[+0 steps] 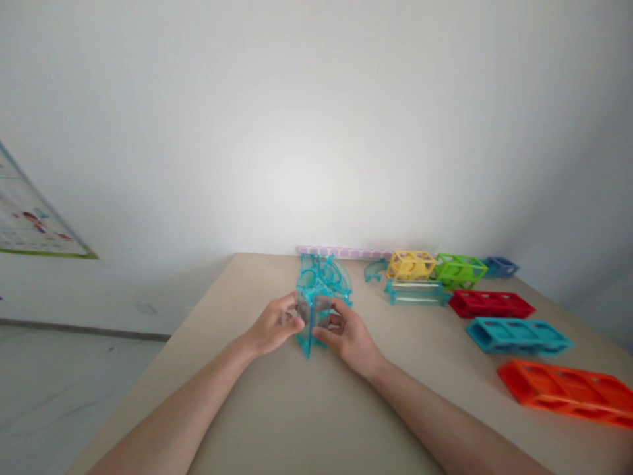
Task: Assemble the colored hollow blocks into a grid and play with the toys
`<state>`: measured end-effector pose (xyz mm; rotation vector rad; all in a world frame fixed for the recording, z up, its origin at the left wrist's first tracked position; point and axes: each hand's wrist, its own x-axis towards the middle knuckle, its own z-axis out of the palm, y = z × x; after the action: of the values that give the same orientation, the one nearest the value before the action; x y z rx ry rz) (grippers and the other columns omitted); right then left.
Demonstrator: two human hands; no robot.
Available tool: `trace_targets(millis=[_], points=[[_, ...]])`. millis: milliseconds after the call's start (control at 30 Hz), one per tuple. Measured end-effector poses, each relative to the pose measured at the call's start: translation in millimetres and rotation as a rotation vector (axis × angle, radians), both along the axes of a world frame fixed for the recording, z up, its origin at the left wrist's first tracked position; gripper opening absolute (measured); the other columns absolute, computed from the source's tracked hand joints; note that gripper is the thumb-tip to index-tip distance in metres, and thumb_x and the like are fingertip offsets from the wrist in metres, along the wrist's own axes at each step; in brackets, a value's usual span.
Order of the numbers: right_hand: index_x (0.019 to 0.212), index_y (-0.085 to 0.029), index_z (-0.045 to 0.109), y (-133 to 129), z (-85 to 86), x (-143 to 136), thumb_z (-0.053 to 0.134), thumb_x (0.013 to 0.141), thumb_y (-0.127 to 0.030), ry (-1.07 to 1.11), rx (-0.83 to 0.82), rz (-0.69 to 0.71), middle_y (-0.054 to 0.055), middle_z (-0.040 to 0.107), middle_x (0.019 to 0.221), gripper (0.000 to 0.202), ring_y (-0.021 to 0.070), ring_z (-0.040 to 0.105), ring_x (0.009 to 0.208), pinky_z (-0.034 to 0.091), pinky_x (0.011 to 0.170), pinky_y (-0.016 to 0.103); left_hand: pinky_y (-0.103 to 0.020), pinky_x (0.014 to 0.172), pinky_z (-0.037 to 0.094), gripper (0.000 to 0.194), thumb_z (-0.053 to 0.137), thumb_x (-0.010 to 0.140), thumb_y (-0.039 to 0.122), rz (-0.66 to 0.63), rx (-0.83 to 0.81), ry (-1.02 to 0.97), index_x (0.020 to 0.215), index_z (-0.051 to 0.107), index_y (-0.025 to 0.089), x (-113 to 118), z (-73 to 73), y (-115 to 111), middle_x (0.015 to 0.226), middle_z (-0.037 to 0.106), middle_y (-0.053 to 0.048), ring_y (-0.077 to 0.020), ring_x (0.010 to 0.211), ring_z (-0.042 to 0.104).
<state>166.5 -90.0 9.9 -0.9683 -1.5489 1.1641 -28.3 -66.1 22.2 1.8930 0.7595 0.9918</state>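
Note:
My left hand (273, 324) grips the left side of a clear, grey-tinted panel piece (322, 310) with its thumb and fingers. My right hand (352, 335) holds the same piece from the right, thumb in front and fingers behind. The piece stands upright at the table's middle, with a blue vertical edge facing me. Translucent teal parts (324, 272) with curved shapes lie right behind it; where they meet the held piece is too blurred to tell.
On the table (316, 409), to the right, stand yellow (410, 266), green (459, 270), red (492, 304), teal (519, 335) and orange (568, 390) frame blocks. Translucent teal rails (417, 293) lie nearer the middle. A purple patterned strip (346, 252) runs along the wall.

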Motion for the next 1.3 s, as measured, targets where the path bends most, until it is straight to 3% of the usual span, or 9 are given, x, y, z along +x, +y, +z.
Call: trace_targets(millis=[100,200,433,600,700,900,1033,1200,1300], points=[[0.091,-0.019,0.058,0.6,-0.8,1.0,0.07,0.074,-0.026,-0.193,0.125,-0.014,-0.002,0.054,0.071,0.023,0.0128,0.05,0.063,0.043,0.06,0.027,-0.026,0.068,0.052,0.059,0.075,0.069,0.048,-0.001,0.046,0.05,0.114,0.055,0.016,1.4,2.4,-3.6,0.097,0.065,-0.007,-0.019,0.082,0.064],[0.084,-0.019,0.055,0.9,-1.5,1.5,0.072,0.071,-0.026,-0.262,0.159,-0.036,-0.006,0.046,0.063,0.022,0.0106,0.042,0.057,0.036,0.053,0.024,-0.025,0.067,0.051,0.047,0.071,0.074,0.039,0.077,0.015,0.065,0.111,0.056,0.015,4.0,1.3,-5.3,0.089,0.066,-0.004,-0.0154,0.074,0.063],[0.081,-0.017,0.055,1.3,-1.6,-1.3,0.07,0.072,-0.031,-0.28,0.1,0.045,-0.006,0.045,0.064,0.023,0.0094,0.04,0.058,0.034,0.051,0.022,-0.022,0.057,0.045,0.038,0.071,0.072,0.043,0.072,-0.104,-0.003,0.092,0.062,0.013,5.0,-0.5,-3.0,0.069,0.063,-0.001,-0.0137,0.063,0.059],[0.076,-0.017,0.056,-0.9,4.0,-0.7,0.07,0.072,-0.032,-0.293,0.15,0.028,-0.005,0.047,0.063,0.021,0.0091,0.041,0.057,0.036,0.051,0.022,-0.024,0.061,0.047,0.042,0.071,0.071,0.049,0.043,-0.126,-0.057,0.092,0.063,0.013,4.9,3.1,-4.2,0.067,0.061,-0.001,-0.0153,0.066,0.059],[0.079,-0.017,0.058,-3.7,5.1,-2.3,0.07,0.072,-0.033,-0.229,0.138,-0.024,-0.002,0.056,0.068,0.021,0.011,0.049,0.06,0.042,0.053,0.023,-0.026,0.065,0.048,0.048,0.071,0.071,0.051,0.024,-0.125,-0.105,0.098,0.062,0.012,5.5,2.3,-4.1,0.074,0.063,-0.003,-0.0168,0.072,0.061],[0.09,-0.017,0.057,-2.4,10.3,3.1,0.072,0.074,-0.043,0.247,-0.005,-0.29,0.003,0.066,0.078,0.034,0.0158,0.062,0.065,0.055,0.059,0.03,-0.027,0.068,0.051,0.053,0.063,0.082,0.048,0.06,-0.11,-0.13,0.122,0.053,0.015,4.0,-0.2,-1.2,0.101,0.063,-0.01,-0.0201,0.092,0.06],[0.091,-0.018,0.055,-1.8,14.8,32.9,0.075,0.07,-0.04,0.542,-0.045,-0.58,-0.001,0.065,0.073,0.037,0.0145,0.062,0.06,0.055,0.053,0.028,-0.026,0.066,0.051,0.041,0.059,0.086,0.042,0.111,-0.075,-0.079,0.118,0.054,0.015,3.2,2.6,-1.5,0.095,0.063,-0.008,-0.0176,0.086,0.059],[0.086,-0.017,0.055,-6.3,13.5,87.6,0.075,0.068,-0.03,0.638,-0.326,-0.909,-0.006,0.056,0.056,0.03,0.0101,0.053,0.046,0.053,0.045,0.024,-0.025,0.062,0.05,0.037,0.059,0.086,0.041,0.085,-0.082,-0.046,0.113,0.057,0.016,3.7,3.7,-4.1,0.087,0.06,-0.005,-0.016,0.081,0.057],[0.086,-0.018,0.053,-11.2,15.0,109.7,0.07,0.073,-0.026,0.627,-0.427,-0.96,-0.005,0.057,0.055,0.023,0.0115,0.055,0.044,0.054,0.045,0.026,-0.024,0.061,0.049,0.035,0.058,0.086,0.04,0.06,-0.087,-0.035,0.111,0.059,0.015,4.0,1.8,-4.5,0.084,0.059,-0.004,-0.0149,0.075,0.056]])
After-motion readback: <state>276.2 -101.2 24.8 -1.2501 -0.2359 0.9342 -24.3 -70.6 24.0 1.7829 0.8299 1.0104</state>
